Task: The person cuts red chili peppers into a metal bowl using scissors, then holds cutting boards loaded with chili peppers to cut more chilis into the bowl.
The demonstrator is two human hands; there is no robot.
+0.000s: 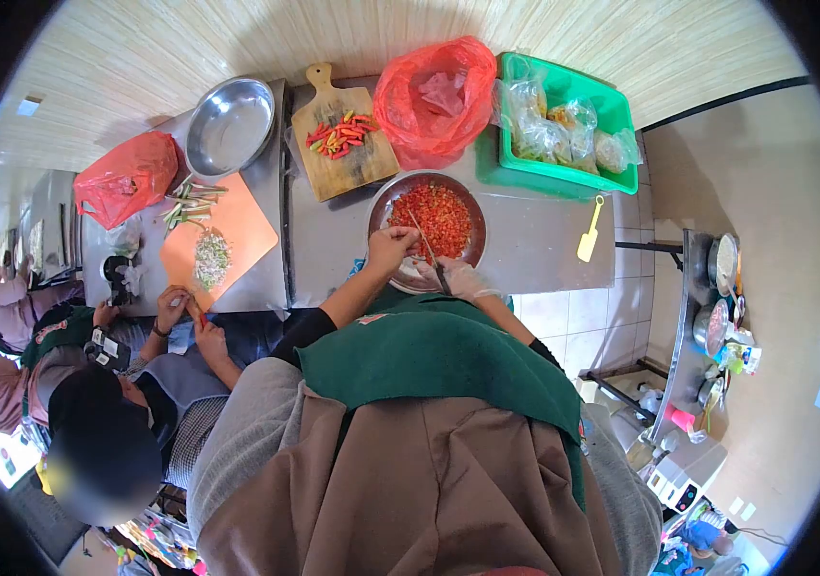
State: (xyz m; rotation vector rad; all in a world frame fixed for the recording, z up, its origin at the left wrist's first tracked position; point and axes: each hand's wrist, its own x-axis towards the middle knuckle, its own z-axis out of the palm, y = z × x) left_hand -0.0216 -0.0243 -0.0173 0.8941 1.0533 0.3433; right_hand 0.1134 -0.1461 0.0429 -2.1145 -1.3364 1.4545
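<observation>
A steel bowl [373, 223] full of chopped red chillies [444, 219] stands in front of me at the table's edge. My right hand [466, 279], in a clear glove, is closed on the dark handles of a pair of scissors [420, 230], whose blades point up and left over the bowl. My left hand [395, 248] is over the bowl's left rim, fingertips pinched together beside the blades. What lies in that pinch is too small to make out. Behind the bowl, whole red chillies [341, 135] lie on a wooden chopping board [328, 101].
A red plastic bag [437, 91] stands behind the bowl. Further right are a green crate [564, 178] of bagged food and a yellow spatula [590, 235]. At left, a co-worker's hands [189, 317] are by an orange mat [252, 230] with chopped greens; a metal basin [230, 128] sits beyond.
</observation>
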